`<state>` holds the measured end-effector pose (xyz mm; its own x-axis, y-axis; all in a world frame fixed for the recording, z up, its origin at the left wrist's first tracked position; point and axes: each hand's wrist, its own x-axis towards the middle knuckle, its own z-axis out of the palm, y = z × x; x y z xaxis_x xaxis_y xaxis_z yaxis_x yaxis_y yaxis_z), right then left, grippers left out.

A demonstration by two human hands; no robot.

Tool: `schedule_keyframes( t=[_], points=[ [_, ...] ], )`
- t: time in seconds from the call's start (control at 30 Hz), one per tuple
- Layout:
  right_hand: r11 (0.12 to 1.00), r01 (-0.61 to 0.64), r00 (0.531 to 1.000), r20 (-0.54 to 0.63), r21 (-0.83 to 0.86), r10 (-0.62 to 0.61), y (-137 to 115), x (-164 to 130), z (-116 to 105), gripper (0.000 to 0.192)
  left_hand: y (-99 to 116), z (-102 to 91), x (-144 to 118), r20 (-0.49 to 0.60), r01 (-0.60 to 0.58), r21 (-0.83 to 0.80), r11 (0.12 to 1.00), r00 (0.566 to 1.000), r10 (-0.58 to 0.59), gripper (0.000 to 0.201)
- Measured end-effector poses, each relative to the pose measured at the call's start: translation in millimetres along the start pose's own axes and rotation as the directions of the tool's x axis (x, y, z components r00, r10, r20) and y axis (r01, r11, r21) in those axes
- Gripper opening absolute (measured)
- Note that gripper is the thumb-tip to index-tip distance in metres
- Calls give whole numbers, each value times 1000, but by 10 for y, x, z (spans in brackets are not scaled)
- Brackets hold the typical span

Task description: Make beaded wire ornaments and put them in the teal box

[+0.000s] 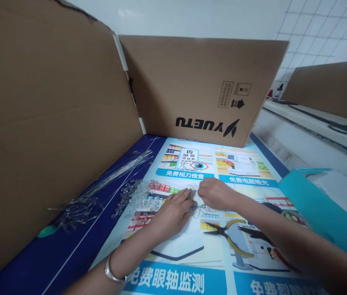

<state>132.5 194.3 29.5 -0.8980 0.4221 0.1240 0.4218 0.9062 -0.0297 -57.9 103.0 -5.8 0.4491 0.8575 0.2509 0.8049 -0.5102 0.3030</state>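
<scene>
Poster-covered table, cardboard behind | left hand, centre: fingers close together, grip unclear | right hand, centre: fingers curled in, pinch cannot be told | wire: centre, between hands | pliers: below, right of centre | beads: left of centre | rods: left | teal case: right edge

A tall, plain brown cardboard panel stands left of the navy and pale-blue printed surface; a brown cardboard panel with upside-down black YUETU lettering meets it at a white-taped corner; behind rises a smooth, pale, faintly shiny wall; rightward, white square tiles with dark grout overlook a long whitish ledge; the light is cool.
</scene>
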Motion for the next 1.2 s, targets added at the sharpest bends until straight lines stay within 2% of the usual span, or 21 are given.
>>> schedule_keyframes(
  t=[0.1, 0.23, 0.47, 0.6, 0.77, 1.2],
  points=[
    [968, -189, 974, -91, 163, 205, 59, -63, 93, 10, 10, -5, -2, 1, 3, -2, 1000, 1000, -3, 27],
    [917, -332, 920, -137, 222, 367, 132, -80, 233, 10, 22, -10, 2, 1, -19, 1, 1000, 1000, 19, 28],
    [832, -477, 825, -184, 282, 535, 177, -41, 397, 8, 33, 6, 6, -14, -22, 0, 1000, 1000, 22, 29],
    [804, -501, 811, -149, 319, 565, 211, -35, 418, 14, 31, 12, 13, -9, -13, -6, 1000, 1000, 13, 29],
    [799, -488, 823, -120, 351, 555, 235, -44, 420, 29, 9, 31, 35, 9, 14, -10, 1000, 1000, -14, 31],
    [840, -425, 851, -168, 338, 498, 135, -87, 385, 24, -1, 19, -5, 45, 15, -1, 1000, 999, -15, 38]
  ],
)
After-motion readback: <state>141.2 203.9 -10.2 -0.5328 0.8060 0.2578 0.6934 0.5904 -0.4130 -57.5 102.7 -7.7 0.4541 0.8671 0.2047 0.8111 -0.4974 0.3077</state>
